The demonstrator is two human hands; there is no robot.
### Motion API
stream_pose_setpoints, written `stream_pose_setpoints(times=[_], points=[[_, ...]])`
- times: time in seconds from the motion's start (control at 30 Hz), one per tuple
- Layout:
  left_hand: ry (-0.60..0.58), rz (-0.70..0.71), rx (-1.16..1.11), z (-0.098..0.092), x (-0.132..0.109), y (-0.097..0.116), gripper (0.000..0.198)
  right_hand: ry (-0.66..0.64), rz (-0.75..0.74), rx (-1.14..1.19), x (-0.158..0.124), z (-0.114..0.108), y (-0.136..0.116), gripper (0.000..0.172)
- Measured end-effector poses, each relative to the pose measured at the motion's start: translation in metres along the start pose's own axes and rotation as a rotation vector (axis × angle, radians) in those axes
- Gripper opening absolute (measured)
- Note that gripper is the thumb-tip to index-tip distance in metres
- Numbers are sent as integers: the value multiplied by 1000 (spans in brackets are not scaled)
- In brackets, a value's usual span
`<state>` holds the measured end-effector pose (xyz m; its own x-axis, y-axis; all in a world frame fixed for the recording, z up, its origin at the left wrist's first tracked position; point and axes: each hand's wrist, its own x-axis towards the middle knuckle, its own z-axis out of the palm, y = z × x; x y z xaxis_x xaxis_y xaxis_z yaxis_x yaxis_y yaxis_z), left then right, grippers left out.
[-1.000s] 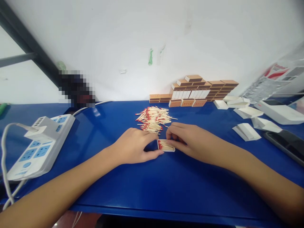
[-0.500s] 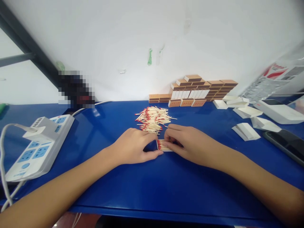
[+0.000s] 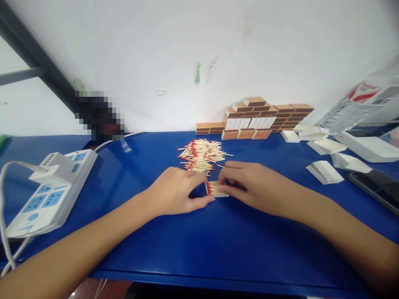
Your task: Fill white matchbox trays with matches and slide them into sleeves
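Observation:
A small white matchbox tray [image 3: 222,196] lies on the blue table, with red-headed matches [image 3: 213,189] in it, heads to the left. My left hand [image 3: 176,191] steadies the tray's left end between thumb and fingers. Over the right part of the tray, the thumb and fingers of my right hand [image 3: 246,179] are pinched together on the matches, hiding that end. Just behind the tray spreads a loose heap of matches [image 3: 202,153]. A single match [image 3: 220,166] lies close to my right fingertips.
Stacked matchboxes [image 3: 249,112] stand against the wall. Folded white paper trays [image 3: 326,172], a dark phone [image 3: 374,187], a white box [image 3: 368,147] and a plastic bottle [image 3: 352,108] are at right. A power strip [image 3: 52,195] with cables occupies the left.
My right hand has shifted slightly to the right along the tray, uncovering more of the matches. My left hand stays at the tray's left end.

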<state>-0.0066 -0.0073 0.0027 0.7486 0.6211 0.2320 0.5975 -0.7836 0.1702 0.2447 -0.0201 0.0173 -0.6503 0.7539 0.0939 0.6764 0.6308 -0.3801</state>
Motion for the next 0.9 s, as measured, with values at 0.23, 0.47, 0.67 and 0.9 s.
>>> stream_pose_setpoints(times=[0.23, 0.47, 0.67, 0.9], points=[[-20, -10, -1, -1, 0, 0, 36, -24, 24, -3, 1, -2, -4, 15], [-21, -14, -1, -1, 0, 0, 36, -32, 10, -2, -1, -2, -1, 17], [-14, 5, -8, 0, 0, 0, 36, -28, 14, 5, 1, 0, -2, 13], [-19, 10, -10, -1, 1, 0, 35, 5, -14, -29, 3, 4, -2, 10]])
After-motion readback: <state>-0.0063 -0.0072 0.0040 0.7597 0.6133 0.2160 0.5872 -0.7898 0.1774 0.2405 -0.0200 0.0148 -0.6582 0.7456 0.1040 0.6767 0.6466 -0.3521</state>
